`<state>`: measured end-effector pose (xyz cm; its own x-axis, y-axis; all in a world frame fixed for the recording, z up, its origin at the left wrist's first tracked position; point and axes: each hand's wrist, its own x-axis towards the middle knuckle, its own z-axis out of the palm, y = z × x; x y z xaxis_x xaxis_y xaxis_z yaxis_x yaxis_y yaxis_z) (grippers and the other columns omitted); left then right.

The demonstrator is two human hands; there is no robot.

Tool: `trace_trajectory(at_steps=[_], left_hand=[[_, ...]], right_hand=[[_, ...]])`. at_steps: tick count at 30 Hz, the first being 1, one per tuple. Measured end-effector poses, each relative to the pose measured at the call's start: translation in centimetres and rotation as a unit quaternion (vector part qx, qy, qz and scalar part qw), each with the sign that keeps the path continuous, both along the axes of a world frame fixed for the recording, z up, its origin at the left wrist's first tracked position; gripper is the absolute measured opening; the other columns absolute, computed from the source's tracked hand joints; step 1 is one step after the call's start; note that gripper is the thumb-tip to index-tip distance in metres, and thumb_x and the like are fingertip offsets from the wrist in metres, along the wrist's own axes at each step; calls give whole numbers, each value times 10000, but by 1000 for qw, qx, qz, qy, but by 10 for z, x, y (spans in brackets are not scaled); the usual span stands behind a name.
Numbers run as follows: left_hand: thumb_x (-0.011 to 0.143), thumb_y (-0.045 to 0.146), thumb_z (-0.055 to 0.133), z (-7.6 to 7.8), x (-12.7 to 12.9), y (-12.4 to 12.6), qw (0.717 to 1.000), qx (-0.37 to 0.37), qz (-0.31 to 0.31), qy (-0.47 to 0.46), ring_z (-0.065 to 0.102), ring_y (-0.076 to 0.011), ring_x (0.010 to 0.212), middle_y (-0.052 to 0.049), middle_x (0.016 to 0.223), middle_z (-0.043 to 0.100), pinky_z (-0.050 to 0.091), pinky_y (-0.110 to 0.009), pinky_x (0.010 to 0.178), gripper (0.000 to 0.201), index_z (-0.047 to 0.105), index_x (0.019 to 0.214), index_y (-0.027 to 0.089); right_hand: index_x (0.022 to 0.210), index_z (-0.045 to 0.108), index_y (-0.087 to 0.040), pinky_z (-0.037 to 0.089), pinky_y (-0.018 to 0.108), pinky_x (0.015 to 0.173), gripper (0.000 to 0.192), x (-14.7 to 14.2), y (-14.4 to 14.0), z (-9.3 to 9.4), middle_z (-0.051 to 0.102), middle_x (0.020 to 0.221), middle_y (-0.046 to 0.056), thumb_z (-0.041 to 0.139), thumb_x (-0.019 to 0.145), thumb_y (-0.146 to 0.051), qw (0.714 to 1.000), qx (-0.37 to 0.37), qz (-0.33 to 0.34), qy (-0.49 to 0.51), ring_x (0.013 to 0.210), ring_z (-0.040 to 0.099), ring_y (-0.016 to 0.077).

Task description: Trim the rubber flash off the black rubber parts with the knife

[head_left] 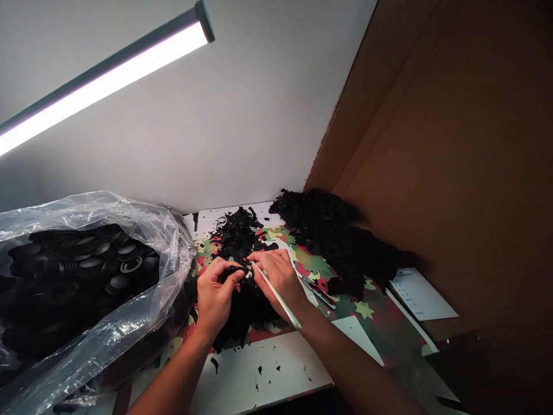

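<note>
My left hand [216, 294] is closed, thumb and fingers pinching a small black part [231, 273]; its exact kind is too dark to make out. Facing it, my right hand [280, 282] grips a slim white-handled tool [276, 297] like a pen. The tool's tip meets the black part between the two hands, and its handle points back toward my right wrist. Beneath and beyond both hands lies a heap of black scraps [237, 230], which look like thin rubbery trimmings.
On the left, a clear plastic bag [173, 248] holds many round black ribbed parts [90, 262]. A larger black pile [337, 242] lies at the back right, against a cardboard wall [440, 173]. Scissors-like tools [322, 295] and a paper sheet [425, 297] rest on the camouflage-patterned surface [365, 310].
</note>
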<state>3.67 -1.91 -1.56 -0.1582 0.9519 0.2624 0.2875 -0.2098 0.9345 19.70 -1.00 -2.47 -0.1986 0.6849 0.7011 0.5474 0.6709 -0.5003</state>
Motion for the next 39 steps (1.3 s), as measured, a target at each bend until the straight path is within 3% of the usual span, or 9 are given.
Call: trace_trajectory(at_steps=[5, 8, 12, 14, 17, 21, 26, 30, 39], left_hand=[[739, 385, 762, 2, -4, 0, 999, -14, -21, -29, 604, -193, 709, -21, 722, 686, 461, -289, 684, 177, 771, 730, 208], [736, 393, 776, 2, -4, 1, 998, -20, -33, -56, 621, -208, 772, -36, 798, 710, 472, -300, 733, 202, 793, 821, 210], [699, 388, 806, 3, -1, 1, 995, -27, -38, -92, 602, -194, 740, -39, 824, 695, 478, -281, 667, 260, 795, 886, 207], [695, 367, 810, 2, 1, 0, 993, -32, -43, -100, 582, -179, 705, -32, 816, 677, 470, -266, 615, 246, 795, 887, 213], [693, 334, 821, -1, 3, 0, 992, -37, -60, -99, 583, -179, 726, -32, 815, 675, 478, -266, 633, 225, 803, 887, 222], [680, 344, 848, -7, 6, -1, 976, -79, -90, -183, 615, -185, 793, -44, 865, 711, 495, -276, 717, 269, 807, 912, 213], [564, 383, 915, -6, 11, -3, 946, -127, -87, -286, 616, -182, 768, -45, 828, 712, 505, -275, 699, 377, 812, 871, 192], [561, 365, 925, -4, 11, -5, 955, -107, -87, -263, 617, -184, 775, -43, 820, 696, 502, -272, 699, 354, 823, 862, 208], [573, 342, 924, 2, 11, -5, 977, -61, -78, -189, 598, -190, 771, -33, 794, 681, 489, -289, 715, 314, 830, 855, 242]], right_hand=[[745, 512, -238, 463, 363, 831, 151, 17, 11, 6, 695, 879, 39, 523, 852, -131, 993, -101, 0, 61, 868, 656, 208], [759, 518, -231, 468, 335, 761, 108, 25, 18, 7, 650, 853, 36, 483, 781, -132, 980, -163, 35, 106, 846, 620, 203], [761, 568, -213, 330, 265, 532, 185, 19, 20, 2, 450, 593, -41, 444, 878, -286, 926, -314, 109, 181, 561, 427, 138], [720, 577, -203, 263, 258, 502, 321, 12, 17, 1, 381, 575, -52, 477, 913, -439, 893, -373, 141, 211, 533, 344, 119], [715, 584, -198, 216, 258, 502, 369, 4, 10, 4, 356, 580, -64, 614, 841, -544, 848, -428, 167, 264, 538, 289, 104], [674, 574, -199, 168, 266, 500, 382, 2, 4, 8, 307, 561, -74, 692, 780, -547, 809, -454, 166, 334, 532, 238, 97], [669, 565, -195, 138, 266, 495, 390, 4, 1, 9, 283, 551, -82, 720, 758, -542, 775, -477, 178, 375, 519, 206, 87], [661, 562, -197, 123, 263, 480, 399, 7, 0, 8, 259, 542, -89, 735, 738, -549, 756, -492, 191, 388, 504, 179, 82], [655, 578, -192, 135, 259, 482, 414, 9, 0, 5, 284, 547, -85, 751, 733, -560, 754, -495, 194, 387, 508, 179, 78]])
